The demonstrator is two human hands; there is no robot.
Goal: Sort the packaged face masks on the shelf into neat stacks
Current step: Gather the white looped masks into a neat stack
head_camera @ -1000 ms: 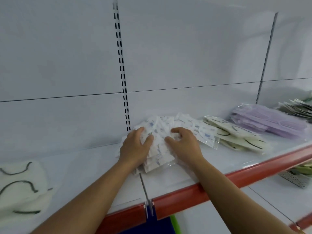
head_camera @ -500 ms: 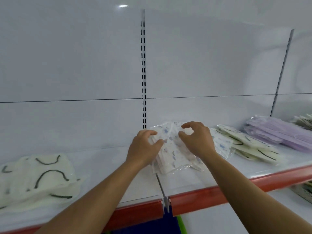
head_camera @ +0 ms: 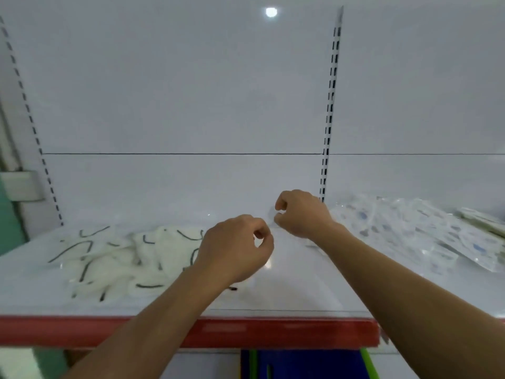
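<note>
The packaged face masks lie in separate heaps on the shelf. A loose, untidy pile of white masks with black ear loops in clear wrappers (head_camera: 123, 258) spreads over the left part, and a fanned spread of white masks with small blue prints in clear plastic packs (head_camera: 415, 236) covers the right part. A few cream-coloured flat packs (head_camera: 482, 220) show at the far right edge, just beyond the blue-printed ones. Between the two main heaps, above a bare stretch of the shelf, both hands hover close together. The left hand (head_camera: 236, 253) has its fingers curled in with the thumb near the forefinger, and nothing shows inside them; its wrist overlaps the right edge of the black-looped pile. The right hand (head_camera: 302, 214) is curled too, thumb and forefinger near each other, with a faint clear glint at the fingertips, and I cannot tell whether it pinches anything. The glossy white shelf board (head_camera: 295, 285) has a red front strip (head_camera: 109, 330). Behind it stands a white back panel (head_camera: 191, 91) with black-slotted metal uprights (head_camera: 329, 119).
</note>
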